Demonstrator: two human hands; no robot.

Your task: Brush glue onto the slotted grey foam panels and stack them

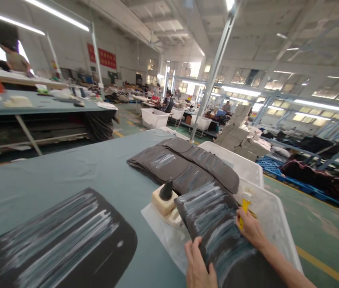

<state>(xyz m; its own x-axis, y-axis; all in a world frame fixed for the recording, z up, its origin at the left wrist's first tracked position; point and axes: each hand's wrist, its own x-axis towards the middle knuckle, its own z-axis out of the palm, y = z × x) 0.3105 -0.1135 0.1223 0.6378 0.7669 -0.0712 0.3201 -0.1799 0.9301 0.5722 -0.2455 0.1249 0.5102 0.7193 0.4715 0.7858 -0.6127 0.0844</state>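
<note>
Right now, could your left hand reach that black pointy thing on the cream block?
Probably yes. The left hand is close to the black cone, and only a white sheet lies between them. It holds the dark padded panel, though, so it must probably let go first.

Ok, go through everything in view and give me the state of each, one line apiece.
Left hand: gripping the held panel's lower edge.
Right hand: on the held panel, holding the applicator.
Dark grey panel: lifted, tilted, streaked white.
Yellow applicator: held upright.
Stack of grey panels: lying flat, overlapping, lightly streaked white.
Single dark panel: lying flat, streaked white.
White plastic crate: open-topped.
</note>
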